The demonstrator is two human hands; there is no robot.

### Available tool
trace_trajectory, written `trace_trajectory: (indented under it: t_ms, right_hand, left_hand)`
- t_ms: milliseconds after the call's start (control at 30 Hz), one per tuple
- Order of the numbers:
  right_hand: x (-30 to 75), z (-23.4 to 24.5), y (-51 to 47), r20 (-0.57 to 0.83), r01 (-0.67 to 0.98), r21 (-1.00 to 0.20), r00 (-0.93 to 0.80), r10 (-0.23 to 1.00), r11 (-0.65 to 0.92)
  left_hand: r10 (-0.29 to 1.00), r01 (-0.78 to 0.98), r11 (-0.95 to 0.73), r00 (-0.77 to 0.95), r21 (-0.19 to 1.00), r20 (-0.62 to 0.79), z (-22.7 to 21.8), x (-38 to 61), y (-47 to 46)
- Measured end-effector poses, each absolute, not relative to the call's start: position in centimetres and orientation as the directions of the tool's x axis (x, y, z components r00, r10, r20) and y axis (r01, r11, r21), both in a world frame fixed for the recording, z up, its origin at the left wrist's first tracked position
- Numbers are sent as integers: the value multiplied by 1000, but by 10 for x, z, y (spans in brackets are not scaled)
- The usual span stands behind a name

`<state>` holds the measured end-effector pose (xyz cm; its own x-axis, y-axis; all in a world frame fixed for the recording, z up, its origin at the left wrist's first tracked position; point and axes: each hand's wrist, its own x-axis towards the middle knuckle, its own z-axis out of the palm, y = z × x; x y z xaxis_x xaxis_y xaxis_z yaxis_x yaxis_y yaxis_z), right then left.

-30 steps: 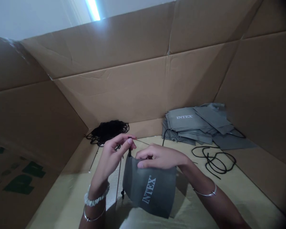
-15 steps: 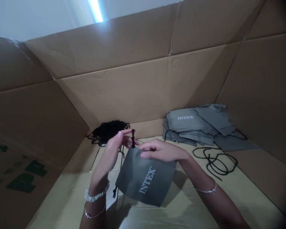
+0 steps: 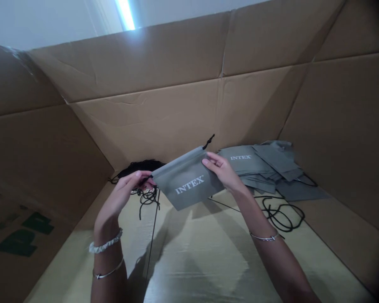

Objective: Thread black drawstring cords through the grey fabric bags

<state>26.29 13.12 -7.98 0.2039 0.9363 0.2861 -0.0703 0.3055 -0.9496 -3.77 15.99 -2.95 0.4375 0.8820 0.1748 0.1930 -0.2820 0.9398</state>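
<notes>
From the head camera, the left hand (image 3: pixel 121 195) and right hand (image 3: pixel 222 171) hold a grey drawstring pouch (image 3: pixel 187 182) up in the air at the middle of the frame, its white INTEX lettering facing up. The left hand's fingers are closed on the pouch's left corner, and the right hand pinches its right edge near the top, so the pouch is stretched between them. A thin black cord (image 3: pixel 153 240) hangs from the left hand toward the bottom of the frame (its upper end is hidden by the fingers). A stack of grey pouches (image 3: pixel 251 162) sits to the right, with loose black cord (image 3: pixel 281 214) below it and a tangle of black cord (image 3: pixel 139 168) at centre left, against a cardboard box wall (image 3: pixel 145 126). If either pinch loosens, the pouch could drop, and the hanging cord could snag on the tangle below it.
</notes>
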Motion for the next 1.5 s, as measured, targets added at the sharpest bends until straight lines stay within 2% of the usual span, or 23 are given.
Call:
trace_trajectory:
  t_ms: [100,233,333,633,933,1233,1500]
  right_hand:
    - [261,-85,136,282,-112,-940,273,920,321]
    - [259,-88,140,248,-191,-933,276,929,306]
    - [260,-91,144,224,-241,-923,295,929,299]
    - [250,-97,149,187,-288,-920,274,943,266]
    - [250,-100,151,187,-275,-925,276,943,264]
    - [250,-102,152,157,-318,-915,284,946,247]
    - [250,-102,152,139,-355,-903,291,946,242]
  left_hand:
    - [917,42,-246,334,968,218,-32,-36,162]
    - [931,-131,-219,268,967,247,-33,-34,163]
    - [932,-196,-227,239,954,271,-33,-33,163]
    - [912,-42,-368,180,929,369,-37,-23,162]
    - [905,18,-419,96,908,415,-35,-32,164]
    - [924,28,-376,94,926,372,-34,-35,166]
    - [916,53,-396,88,917,391,-34,-34,166]
